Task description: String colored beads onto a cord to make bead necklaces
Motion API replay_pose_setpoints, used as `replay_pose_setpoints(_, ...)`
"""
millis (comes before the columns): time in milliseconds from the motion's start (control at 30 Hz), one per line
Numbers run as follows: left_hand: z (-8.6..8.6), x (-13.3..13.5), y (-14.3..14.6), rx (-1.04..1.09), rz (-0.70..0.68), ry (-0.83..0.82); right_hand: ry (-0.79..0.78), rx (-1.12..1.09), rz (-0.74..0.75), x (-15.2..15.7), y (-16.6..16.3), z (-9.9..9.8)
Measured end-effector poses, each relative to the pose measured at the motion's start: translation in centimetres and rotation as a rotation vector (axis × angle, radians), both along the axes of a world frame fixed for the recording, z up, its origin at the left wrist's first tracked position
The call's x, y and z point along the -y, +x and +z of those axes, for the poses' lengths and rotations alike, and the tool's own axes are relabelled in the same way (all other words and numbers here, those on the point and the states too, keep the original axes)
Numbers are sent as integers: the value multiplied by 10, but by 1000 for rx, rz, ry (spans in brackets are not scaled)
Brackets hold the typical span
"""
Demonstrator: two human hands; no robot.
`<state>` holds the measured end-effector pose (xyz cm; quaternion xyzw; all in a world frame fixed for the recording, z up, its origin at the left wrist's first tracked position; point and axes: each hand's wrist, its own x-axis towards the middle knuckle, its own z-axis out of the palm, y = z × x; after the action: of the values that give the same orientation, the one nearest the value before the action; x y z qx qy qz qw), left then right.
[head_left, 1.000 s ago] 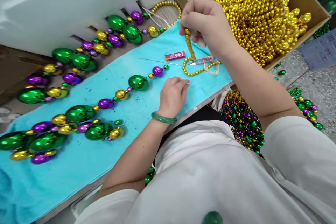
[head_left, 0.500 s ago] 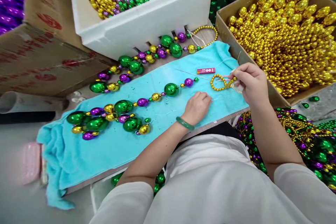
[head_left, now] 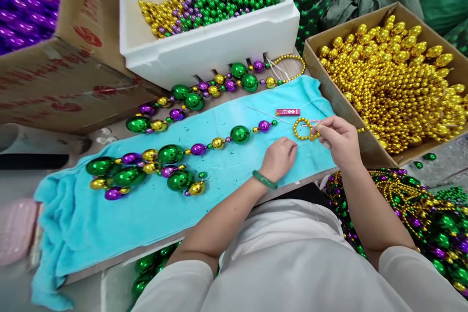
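Since a second ago, the right hand has come down from above the cardboard box of gold beads to the near right end of the turquoise towel, and the view has tilted up to take in the boxes behind; the small gold bead strand, which hung from the fingers then, now lies coiled in a loop on the towel, just left of those fingers; the right hand is closed, thumb and forefinger pinched on the end of that strand where it meets a thin thread; the left hand has barely shifted, resting knuckles-up on the towel just below and left of the loop, fingers curled loosely with the tips down on the cloth, though I cannot tell whether they pinch anything; a green bangle sits on that wrist; a small red packet lies just above the loop; a long strand of large green, purple and gold balls runs diagonally across the towel from near the loop toward a bunch at the left; a second such strand lies along the far edge of the towel, against a white foam box filled with small green, purple and gold beads; heaps of mixed beads lie low on the right beside the person's arm.
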<state>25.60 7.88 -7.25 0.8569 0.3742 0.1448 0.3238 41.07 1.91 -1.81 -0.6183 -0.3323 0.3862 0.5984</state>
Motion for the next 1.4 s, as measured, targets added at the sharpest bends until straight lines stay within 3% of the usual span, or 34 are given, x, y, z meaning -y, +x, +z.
replay_pose_setpoints(100, 16, -13, -9, 399, 301, -477, -33, -52, 83, -2, -10, 1)
replay_pose_setpoints(167, 30, -18, -15, 618, 413, -738, -69, -105, 157, -6, -22, 2)
replay_pose_setpoints(333, 49, -16, -27, 849, 493, -952, -116, -244, 272, -16, -52, 0)
replay_pose_setpoints(567, 46, -11, -40, 860, 526, -983, -170, -335, 316, -26, -71, -6)
replay_pose_setpoints(967, 41, -11, -48, 761, 476, -776, -138, -134, 332, -31, -80, -18)
replay_pose_setpoints(1133, 38, -15, -53, 740, 507, -741, -115, -36, 261, -32, -69, -20)
replay_pose_setpoints(1267, 42, -16, -55, 708, 399, -817, -102, -174, 369, -34, -62, -11)
replay_pose_setpoints(1400, 46, -16, -55, 660, 324, -891, -45, -172, 379, -36, -60, -7)
